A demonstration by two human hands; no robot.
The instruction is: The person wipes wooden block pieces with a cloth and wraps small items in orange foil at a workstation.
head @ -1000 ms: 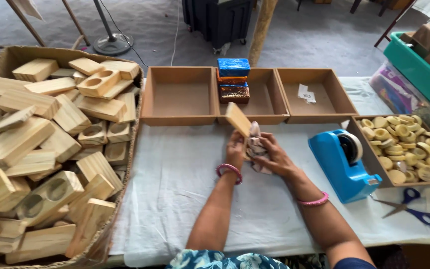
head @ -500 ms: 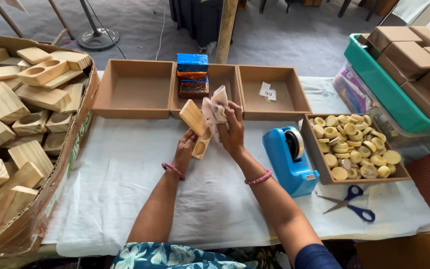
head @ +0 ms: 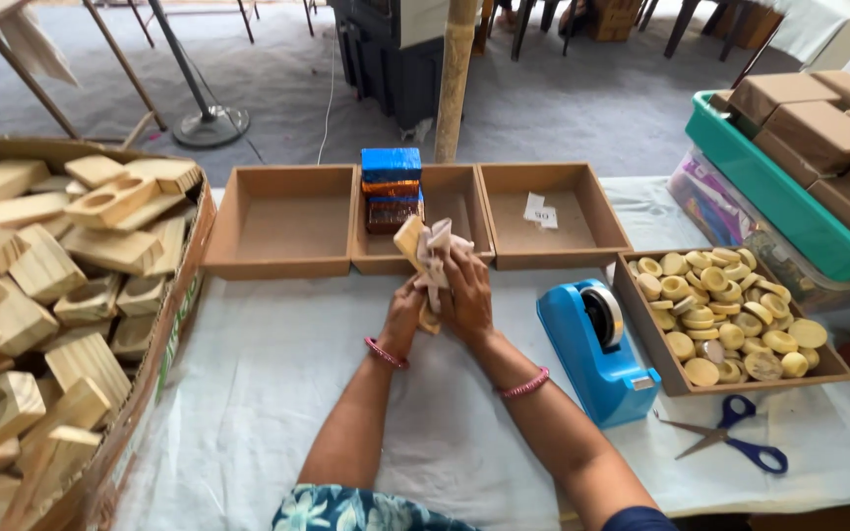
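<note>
a white-covered table [head: 277,393] bears three brown trays [head: 287,221], a blue tape dispenser [head: 597,349], blue-handled scissors [head: 735,442], a tray of round yellow pieces [head: 730,320] and a big box of wooden blocks [head: 61,305].

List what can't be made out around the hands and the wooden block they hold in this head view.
- Wooden block: only its upper end shows; the left hand, the right hand and the pale cloth cover the rest.
- Both palms: turned away, so the grip is hidden.
- Paper slips in the right cardboard tray: marks too small.
- Large box of wooden blocks: cut off by the left edge.
</note>
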